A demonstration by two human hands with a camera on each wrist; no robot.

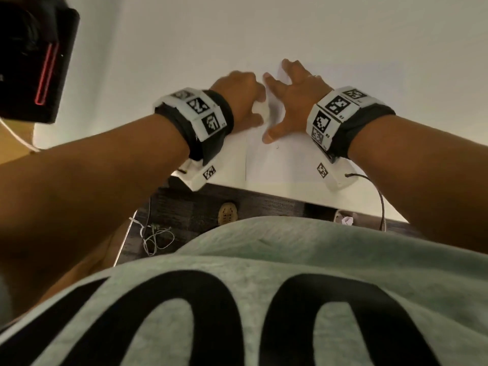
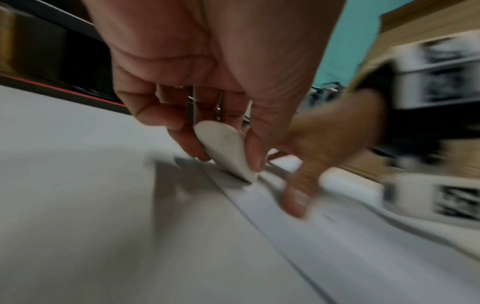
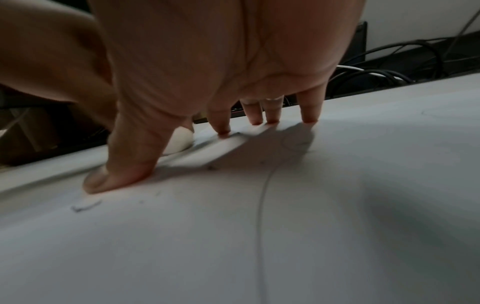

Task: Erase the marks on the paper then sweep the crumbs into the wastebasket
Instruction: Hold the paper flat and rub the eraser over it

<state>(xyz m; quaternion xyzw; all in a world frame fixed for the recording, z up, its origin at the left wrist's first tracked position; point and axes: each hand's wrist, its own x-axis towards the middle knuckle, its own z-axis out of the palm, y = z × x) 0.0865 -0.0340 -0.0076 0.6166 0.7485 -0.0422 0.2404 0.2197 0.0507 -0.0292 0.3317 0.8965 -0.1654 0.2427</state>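
Left hand (image 2: 207, 82) grip pinches eraser (image 2: 228, 152), edge down on paper (image 3: 259, 236) on table (image 1: 184, 35); right hand (image 1: 293, 101) splayed flat, likely pinning sheet against rubbing; crumbs (image 3: 85, 204) beside thumb; wastebasket unseen

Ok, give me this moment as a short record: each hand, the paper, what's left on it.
left hand: pinches white eraser, its tip on the paper's left edge
right hand: fingers spread, tips pressing paper flat
marks left: thin pencil line
crumbs: a few beside the right thumb
table: white, under the paper
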